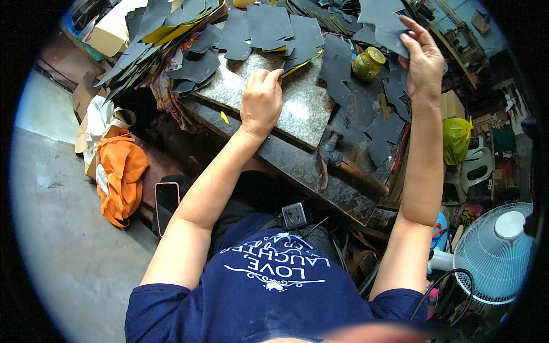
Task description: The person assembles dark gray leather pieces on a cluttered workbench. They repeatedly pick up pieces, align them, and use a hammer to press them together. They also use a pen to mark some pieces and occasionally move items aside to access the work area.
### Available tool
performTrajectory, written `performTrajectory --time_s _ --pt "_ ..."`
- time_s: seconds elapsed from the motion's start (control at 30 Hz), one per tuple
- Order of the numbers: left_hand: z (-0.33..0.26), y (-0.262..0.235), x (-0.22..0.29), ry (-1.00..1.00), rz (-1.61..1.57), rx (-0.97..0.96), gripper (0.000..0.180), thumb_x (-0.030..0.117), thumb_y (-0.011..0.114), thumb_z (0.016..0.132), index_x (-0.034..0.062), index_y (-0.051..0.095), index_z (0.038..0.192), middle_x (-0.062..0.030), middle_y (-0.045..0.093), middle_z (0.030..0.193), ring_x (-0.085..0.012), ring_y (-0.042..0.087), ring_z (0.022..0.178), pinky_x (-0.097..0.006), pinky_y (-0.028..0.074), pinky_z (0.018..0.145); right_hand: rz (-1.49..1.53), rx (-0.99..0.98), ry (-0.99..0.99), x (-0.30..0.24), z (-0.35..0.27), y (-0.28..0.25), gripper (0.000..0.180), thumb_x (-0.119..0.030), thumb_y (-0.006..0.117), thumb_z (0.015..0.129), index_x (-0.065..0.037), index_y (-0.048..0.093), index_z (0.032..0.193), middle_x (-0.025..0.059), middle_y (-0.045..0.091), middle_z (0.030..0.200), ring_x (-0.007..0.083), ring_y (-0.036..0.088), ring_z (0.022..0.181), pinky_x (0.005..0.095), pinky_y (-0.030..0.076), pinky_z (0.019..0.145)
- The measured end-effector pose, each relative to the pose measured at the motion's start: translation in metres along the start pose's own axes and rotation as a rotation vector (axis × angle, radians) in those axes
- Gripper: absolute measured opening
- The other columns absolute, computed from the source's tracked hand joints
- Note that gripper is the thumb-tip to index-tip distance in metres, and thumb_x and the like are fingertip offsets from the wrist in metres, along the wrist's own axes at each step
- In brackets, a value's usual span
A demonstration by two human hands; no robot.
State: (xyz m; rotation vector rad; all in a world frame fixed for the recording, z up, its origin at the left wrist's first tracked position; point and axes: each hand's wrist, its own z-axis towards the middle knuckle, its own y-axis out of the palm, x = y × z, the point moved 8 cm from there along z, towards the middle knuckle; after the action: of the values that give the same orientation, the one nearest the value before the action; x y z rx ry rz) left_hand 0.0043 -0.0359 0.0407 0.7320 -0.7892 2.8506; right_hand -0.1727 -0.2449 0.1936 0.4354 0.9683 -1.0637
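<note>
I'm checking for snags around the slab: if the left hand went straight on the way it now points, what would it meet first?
Probably the dark cut pieces just ahead of the left hand, toward the far side of the speckled slab; the hand's height relative to them is unclear.

Worn on a person's head, the left of two side-by-side fisheye cameras looks steeply down and forward, its view upright and straight edges bowing toward the round rim. Nearest the lens, a blurred shape (377, 333) crosses the lower edge, with the wearer's own navy shirt (274, 311) just beyond. Bare forearms (424, 166) rise from below toward the worktop (303, 166), seen from above at a slant within the wearer's reach. Dark sheet pieces (266, 26) mark its farther side near the top, while the wide lens takes in grey floor (63, 188) at left and a fan (483, 257) at right.
</note>
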Motion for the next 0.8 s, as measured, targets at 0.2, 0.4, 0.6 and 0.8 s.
performTrajectory --time_s 0.2,0.4,0.6,0.8 --pt "0.0 0.0 0.0 -0.016 -0.056 -0.01 0.023 0.004 0.059 0.084 0.0004 0.064 0.106 -0.0151 0.059 0.095 -0.0337 0.055 0.093 -0.041 0.047 0.085 0.062 0.044 0.064 0.029 -0.038 0.004 0.027 -0.008 0.061 0.092 -0.009 0.069 0.118 0.0001 0.069 0.104 0.0044 0.058 0.075 0.0188 0.044 0.057" --pt "0.003 -0.008 0.008 0.016 0.028 0.0 0.029 0.007 0.062 0.078 0.0052 0.065 0.107 -0.0126 0.059 0.101 -0.0321 0.053 0.1 -0.041 0.045 0.09 -0.078 -0.167 0.748 0.136 -0.121 0.028 0.049 -0.012 0.062 0.091 0.001 0.05 0.137 0.0069 0.064 0.096 0.0092 0.058 0.059 0.0211 0.046 0.051" --pt "0.002 -0.006 0.026 0.19 0.126 -0.033 0.058 0.014 0.065 0.07 0.0116 0.056 0.127 -0.0102 0.055 0.122 -0.0307 0.045 0.122 -0.043 0.039 0.101 -0.107 -0.185 0.556 0.119 -0.124 -0.003 0.05 -0.021 0.063 0.093 -0.007 0.049 0.139 0.0062 0.059 0.098 0.0079 0.058 0.06 0.0192 0.044 0.049" --pt "-0.002 0.017 0.016 0.114 0.085 -0.252 0.043 0.014 0.065 0.077 0.0049 0.061 0.119 -0.0139 0.065 0.11 -0.0317 0.06 0.103 -0.04 0.048 0.092 -0.297 -0.175 0.515 0.103 -0.144 -0.079 0.031 -0.021 0.063 0.093 -0.01 0.065 0.122 0.0003 0.065 0.087 0.0035 0.056 0.06 0.0174 0.04 0.049"
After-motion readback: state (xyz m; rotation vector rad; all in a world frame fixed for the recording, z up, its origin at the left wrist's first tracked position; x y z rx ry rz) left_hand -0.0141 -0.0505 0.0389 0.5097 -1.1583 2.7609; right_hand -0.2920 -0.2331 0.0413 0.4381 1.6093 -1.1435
